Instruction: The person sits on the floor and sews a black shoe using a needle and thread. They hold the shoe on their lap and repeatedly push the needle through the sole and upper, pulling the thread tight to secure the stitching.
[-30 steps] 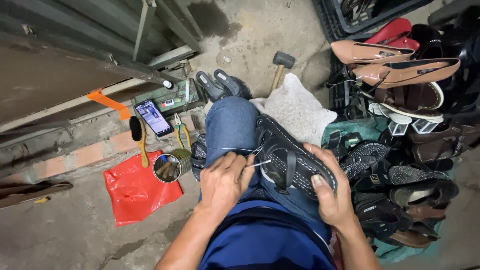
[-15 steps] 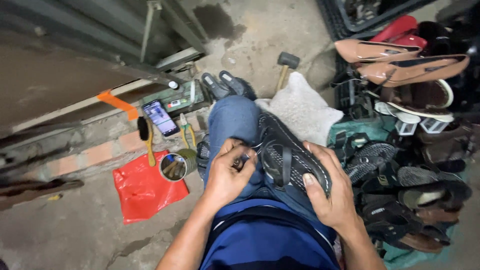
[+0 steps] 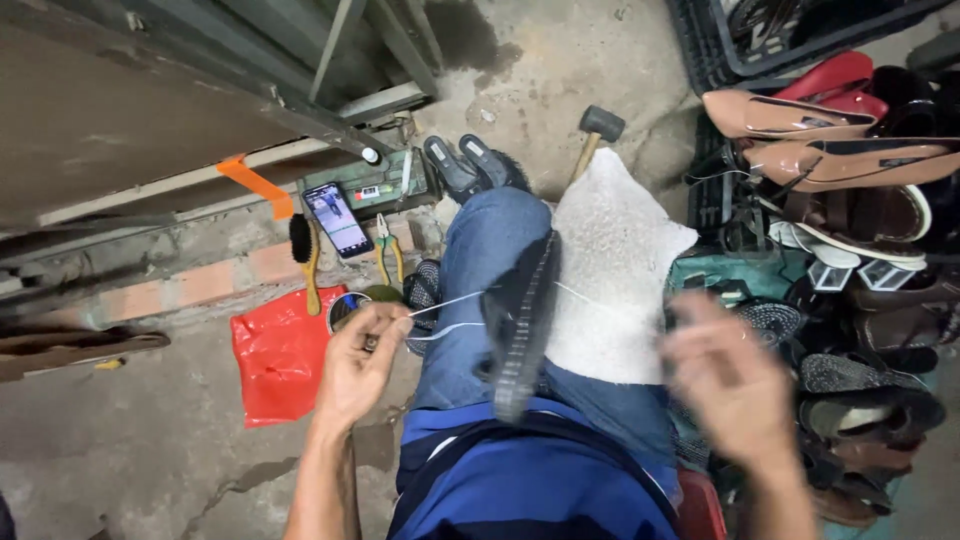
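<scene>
The scene is seen from one camera worn on the head, looking steeply down over the lap and knee to the concrete floor (image 3: 560,80). The left hand (image 3: 362,365) and right hand (image 3: 730,385) are seen from close up. Only one view is given, so nothing is shared

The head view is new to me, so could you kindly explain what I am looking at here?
The camera sits on a person's head and looks down at their lap. The left hand pinches a white thread that runs to a black sandal standing on edge on the knee. The right hand is blurred and seems to hold nothing. A white cloth covers the other leg. On the floor lie a hammer, a phone, a brush, pliers and a red bag. A pile of shoes sits to the right.
</scene>
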